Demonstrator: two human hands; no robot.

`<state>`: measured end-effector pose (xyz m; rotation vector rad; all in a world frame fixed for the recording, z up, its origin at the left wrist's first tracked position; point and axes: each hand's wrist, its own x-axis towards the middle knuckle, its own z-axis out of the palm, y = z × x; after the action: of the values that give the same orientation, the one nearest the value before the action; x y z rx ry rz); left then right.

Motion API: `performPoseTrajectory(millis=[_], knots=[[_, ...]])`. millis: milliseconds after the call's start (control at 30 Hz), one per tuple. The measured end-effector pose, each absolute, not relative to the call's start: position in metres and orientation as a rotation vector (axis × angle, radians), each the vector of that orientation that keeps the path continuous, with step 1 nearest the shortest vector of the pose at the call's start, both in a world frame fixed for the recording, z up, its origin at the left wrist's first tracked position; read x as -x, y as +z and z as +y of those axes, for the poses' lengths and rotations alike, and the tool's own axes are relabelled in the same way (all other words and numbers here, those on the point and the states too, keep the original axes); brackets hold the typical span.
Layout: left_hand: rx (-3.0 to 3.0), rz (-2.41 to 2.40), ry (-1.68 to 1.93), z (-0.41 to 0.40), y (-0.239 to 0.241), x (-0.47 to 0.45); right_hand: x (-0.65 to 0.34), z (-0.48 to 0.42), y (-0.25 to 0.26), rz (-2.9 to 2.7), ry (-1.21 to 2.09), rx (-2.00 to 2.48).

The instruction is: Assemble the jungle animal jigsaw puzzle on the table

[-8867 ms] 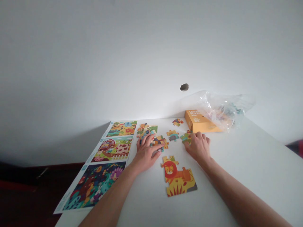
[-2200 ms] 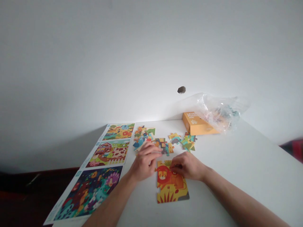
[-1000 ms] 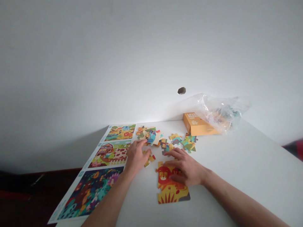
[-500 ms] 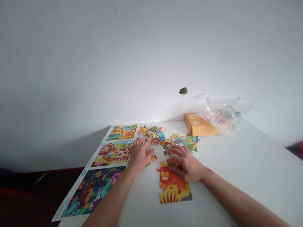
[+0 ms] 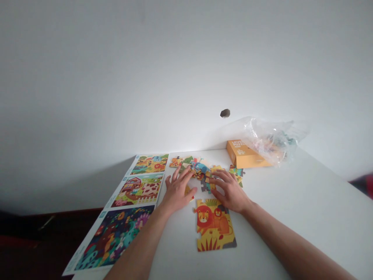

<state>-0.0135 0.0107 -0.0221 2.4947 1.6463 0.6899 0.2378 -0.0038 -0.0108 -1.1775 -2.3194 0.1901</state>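
Observation:
Joined puzzle pieces (image 5: 216, 227) showing two lions lie flat at the front of the white table. Behind them spreads a heap of loose puzzle pieces (image 5: 201, 168), several overlapping. My left hand (image 5: 178, 193) reaches to the heap's left side, fingers spread and fingertips at the pieces; a yellow piece is partly hidden beneath it. My right hand (image 5: 229, 189) is over the heap's right side, just behind the lion section, with its fingers apart and bent down to the pieces. Neither hand visibly grips a piece.
A picture sheet (image 5: 108, 207) with three printed scenes lies along the table's left edge. At the back right stands an orange puzzle box (image 5: 247, 157), with a clear plastic bag (image 5: 274, 142) resting on it. A white wall (image 5: 186, 77) with a hole borders the back.
My right hand has moved back off the lion section to the loose pieces, uncovering the small lion. My left hand has shifted slightly right over the heap.

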Motion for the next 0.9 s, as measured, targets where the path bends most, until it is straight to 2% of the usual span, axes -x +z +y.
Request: performPoseTrajectory(millis=[267, 467, 700, 900], knots=[[-2.526, 1.413, 0.560, 0.004, -0.017, 0.010, -0.235, -0.001, -0.011, -2.361, 0.185, 1.326], [-2.598, 1.240, 0.597, 0.000, -0.010, 0.006, -0.235, -0.001, -0.013, -2.487, 0.226, 1.377], [-2.541, 1.427, 0.687, 0.003, -0.015, 0.007, -0.234, -0.002, -0.010, -2.257, 0.013, 1.542], [-2.536, 1.422, 0.584, 0.005, -0.021, 0.008, -0.236, -0.001, -0.010, -2.167, -0.042, 1.517]])
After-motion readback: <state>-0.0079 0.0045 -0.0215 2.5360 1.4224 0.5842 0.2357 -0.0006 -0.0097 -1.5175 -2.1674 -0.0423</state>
